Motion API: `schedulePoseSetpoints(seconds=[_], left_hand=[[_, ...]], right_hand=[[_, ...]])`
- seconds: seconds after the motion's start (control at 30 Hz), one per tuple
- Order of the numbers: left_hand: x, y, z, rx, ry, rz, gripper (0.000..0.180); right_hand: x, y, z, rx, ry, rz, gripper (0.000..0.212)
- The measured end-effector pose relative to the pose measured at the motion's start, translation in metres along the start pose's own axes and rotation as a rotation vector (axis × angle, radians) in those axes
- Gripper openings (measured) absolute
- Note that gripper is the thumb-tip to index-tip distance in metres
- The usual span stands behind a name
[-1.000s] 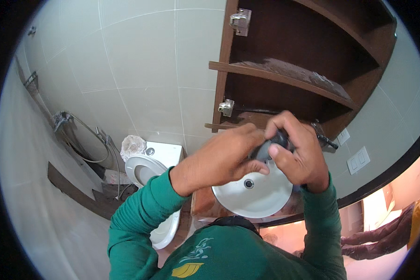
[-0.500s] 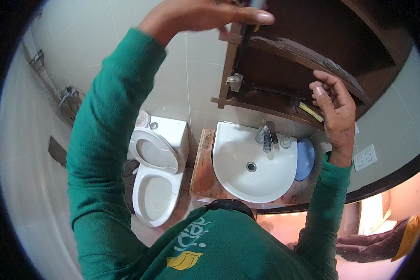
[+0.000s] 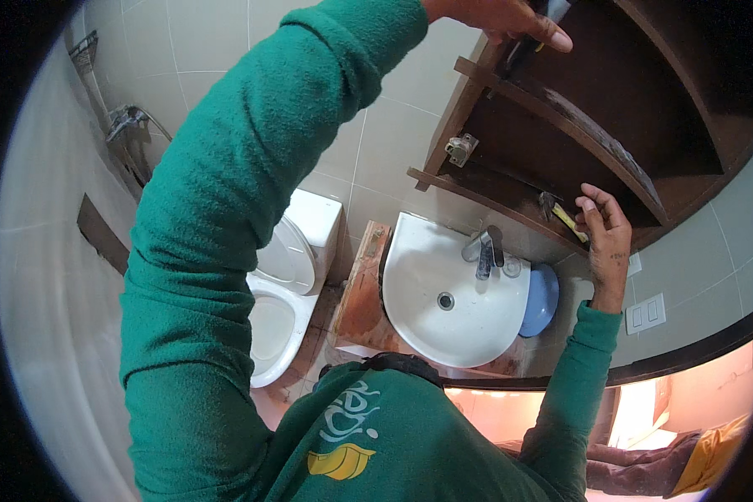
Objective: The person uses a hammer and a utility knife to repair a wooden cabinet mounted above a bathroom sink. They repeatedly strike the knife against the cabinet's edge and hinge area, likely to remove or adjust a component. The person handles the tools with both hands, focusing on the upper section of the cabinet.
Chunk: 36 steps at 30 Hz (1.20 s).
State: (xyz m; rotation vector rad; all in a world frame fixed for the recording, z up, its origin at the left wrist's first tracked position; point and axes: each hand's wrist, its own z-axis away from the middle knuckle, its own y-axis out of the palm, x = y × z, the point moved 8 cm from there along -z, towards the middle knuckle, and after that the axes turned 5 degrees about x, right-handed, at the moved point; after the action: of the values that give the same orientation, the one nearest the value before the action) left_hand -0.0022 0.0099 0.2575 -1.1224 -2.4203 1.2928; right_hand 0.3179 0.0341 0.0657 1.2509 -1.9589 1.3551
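At the top edge, my left hand is closed around a dark, elongated tool with a light grey part; its exact kind is unclear. It is held at the left side of a dark brown wooden cabinet. My right hand hovers by the cabinet's lower right part, fingers loosely bent and nothing visible in them. Beside its fingertips a hammer with dark head and yellow handle lies on the lowest shelf. The handle's end reaches close to the hand. A metal hinge is fixed to the cabinet's left side panel.
Below the cabinet is a white washbasin with a chrome faucet. A blue plastic item stands to its right. A white toilet is at left, partly behind my arm. Wall switches sit at right. A mirror-like surface lies below.
My left hand with the dark tool has shifted right. My right hand has come lower, nearer the hammer handle. The whole view has also shifted slightly.
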Motion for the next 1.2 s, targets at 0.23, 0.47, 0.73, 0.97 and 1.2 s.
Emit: schedulePoseSetpoints(seconds=[0.23, 0.47, 0.73, 0.97, 1.2], left_hand=[[0.008, -0.01, 0.002, 0.018, -0.055, 0.047, 0.047], [0.009, -0.001, 0.0, 0.006, -0.041, 0.045, 0.048], [0.001, 0.028, 0.051, -0.096, 0.182, 0.075, 0.059], [0.037, 0.06, 0.174, -0.182, -0.328, 0.47, 0.04], [0.045, 0.086, 0.21, -0.316, -0.423, 0.543, 0.044]], right_hand=[[-0.004, 0.004, 0.002, 0.01, -0.014, 0.015, 0.03], [-0.029, 0.0, 0.006, -0.003, 0.048, -0.018, 0.031], [0.062, 0.016, 0.053, 0.25, -0.146, 0.094, 0.031], [0.222, 0.149, 0.162, 0.756, -1.058, 0.387, 0.026], [0.231, 0.188, 0.219, 0.817, -1.066, 0.459, 0.033]])
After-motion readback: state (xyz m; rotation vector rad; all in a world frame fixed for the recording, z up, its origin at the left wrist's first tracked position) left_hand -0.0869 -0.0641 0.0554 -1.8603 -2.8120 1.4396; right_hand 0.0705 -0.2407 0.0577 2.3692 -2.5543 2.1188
